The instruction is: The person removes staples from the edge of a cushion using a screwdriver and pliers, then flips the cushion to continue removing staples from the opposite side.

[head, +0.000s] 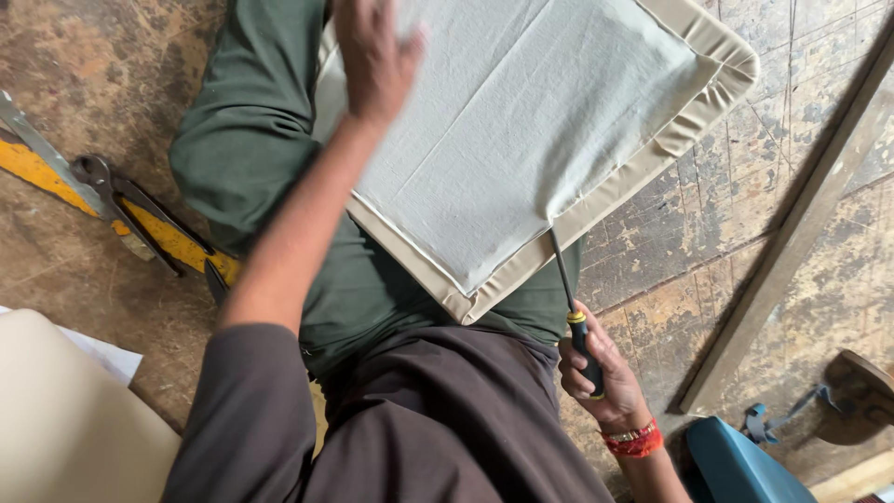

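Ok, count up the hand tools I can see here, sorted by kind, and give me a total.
Screwdriver with black and yellow handle, gripped in the right hand: 1
Metal pliers with dark handles, lying on the worn floor: 1
Total: 2
The left hand holds no tool; it rests on the white fabric-covered panel with beige edging.

You are in a workshop, most likely for upholstery. The worn, stained floor [708,242] shows scratches and old cut marks. Left of the padded panel [521,140] across your lap lie pliers [116,191] on a yellow strip [172,240]. Right of the panel a long wooden batten [792,233] rests on the floor. At the panel's near edge sits a screwdriver [575,321].
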